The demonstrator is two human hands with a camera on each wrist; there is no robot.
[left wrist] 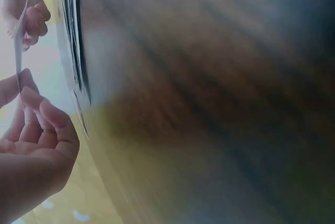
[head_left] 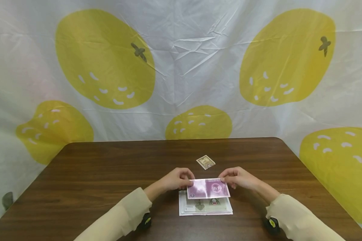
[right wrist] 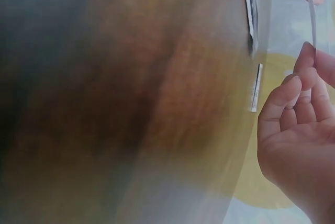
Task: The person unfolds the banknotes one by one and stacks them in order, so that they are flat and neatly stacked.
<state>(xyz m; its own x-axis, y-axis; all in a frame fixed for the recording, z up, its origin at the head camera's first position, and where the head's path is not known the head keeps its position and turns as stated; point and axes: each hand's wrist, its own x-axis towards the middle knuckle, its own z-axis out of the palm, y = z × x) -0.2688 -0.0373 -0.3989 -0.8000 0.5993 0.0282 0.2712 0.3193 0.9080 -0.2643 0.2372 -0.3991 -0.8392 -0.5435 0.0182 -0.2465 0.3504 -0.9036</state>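
A purple banknote (head_left: 208,188) is held up between my two hands, above a small stack of paper notes (head_left: 206,209) on the table. My left hand (head_left: 177,179) pinches its upper left corner between thumb and fingers. At the upper right corner, the thumb and fingers of my right hand (head_left: 239,177) pinch the same note. Seen edge-on in the left wrist view, the banknote (left wrist: 19,51) bends slightly. The right wrist view also shows its thin edge (right wrist: 312,20) running between both hands. The purple note hides the back part of the stack.
A small brownish note (head_left: 206,162) lies alone on the table behind my hands. The dark wood table (head_left: 108,174) reaches back to a white curtain (head_left: 196,67) printed with yellow fruit. A grey object (head_left: 7,200) shows beyond the table's left edge.
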